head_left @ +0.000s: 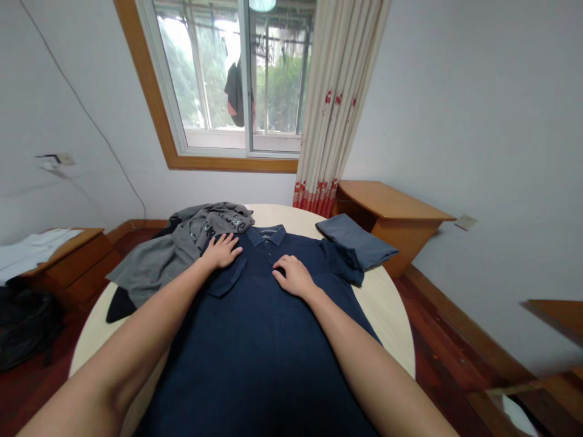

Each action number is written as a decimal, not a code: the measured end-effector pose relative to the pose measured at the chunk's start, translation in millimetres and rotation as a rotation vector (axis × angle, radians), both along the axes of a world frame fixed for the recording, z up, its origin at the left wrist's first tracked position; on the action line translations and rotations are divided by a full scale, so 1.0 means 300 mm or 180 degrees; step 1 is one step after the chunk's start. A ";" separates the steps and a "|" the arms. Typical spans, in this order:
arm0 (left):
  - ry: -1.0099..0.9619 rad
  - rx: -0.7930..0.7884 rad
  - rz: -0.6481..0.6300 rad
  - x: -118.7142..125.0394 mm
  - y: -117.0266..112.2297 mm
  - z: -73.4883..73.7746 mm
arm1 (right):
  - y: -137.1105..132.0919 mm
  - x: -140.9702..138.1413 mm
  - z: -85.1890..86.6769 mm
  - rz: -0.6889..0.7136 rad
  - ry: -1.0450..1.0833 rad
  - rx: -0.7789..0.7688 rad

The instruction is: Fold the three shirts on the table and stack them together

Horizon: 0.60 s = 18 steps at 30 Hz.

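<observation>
A navy polo shirt [255, 340] lies spread face up on a round light wooden table [387, 303], collar at the far side. My left hand [222, 250] rests flat with fingers stretched out on the shirt's left shoulder, next to the collar. My right hand [294, 274] lies palm down on the chest just below the button placket, fingers slightly curled and pressing the cloth. Neither hand holds anything.
A heap of grey garments [182, 249] lies on the table's far left. A folded blue-grey garment [357, 241] sits at the far right, beside a wooden side table [392, 209]. A window and curtain [337, 103] are behind; a low cabinet [68, 261] stands left.
</observation>
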<state>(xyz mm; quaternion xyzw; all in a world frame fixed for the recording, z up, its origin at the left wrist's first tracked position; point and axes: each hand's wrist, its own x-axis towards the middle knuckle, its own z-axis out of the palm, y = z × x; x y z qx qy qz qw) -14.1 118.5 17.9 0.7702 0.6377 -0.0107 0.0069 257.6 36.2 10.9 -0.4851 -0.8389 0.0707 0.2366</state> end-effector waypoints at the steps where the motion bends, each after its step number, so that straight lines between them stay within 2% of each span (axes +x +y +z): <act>1: -0.0025 0.0112 0.0049 0.008 -0.011 0.004 | 0.000 0.000 -0.001 -0.0002 0.0000 -0.0001; 3: -0.0116 0.0239 0.0169 0.024 -0.048 -0.004 | -0.001 -0.004 -0.003 -0.0001 0.0004 -0.0009; 6: -0.0205 0.0167 0.0228 0.032 -0.112 -0.047 | -0.006 -0.012 0.000 0.0017 -0.0023 -0.0045; 9: -0.0229 0.0127 0.0203 0.026 -0.149 -0.081 | -0.007 0.007 0.033 -0.0256 -0.0055 -0.0011; 11: -0.0254 0.0102 0.0220 0.023 -0.155 -0.084 | -0.004 0.058 0.072 -0.0792 -0.0072 0.0149; 15: -0.0286 0.0082 0.0201 0.026 -0.155 -0.070 | 0.001 0.238 0.148 -0.2374 -0.0224 0.0507; 17: -0.0289 0.0099 0.0190 0.029 -0.156 -0.065 | 0.002 0.324 0.164 -0.2924 -0.0430 0.0281; 18: -0.0291 0.0106 0.0189 0.030 -0.157 -0.065 | 0.002 0.355 0.165 -0.3049 -0.0523 0.0113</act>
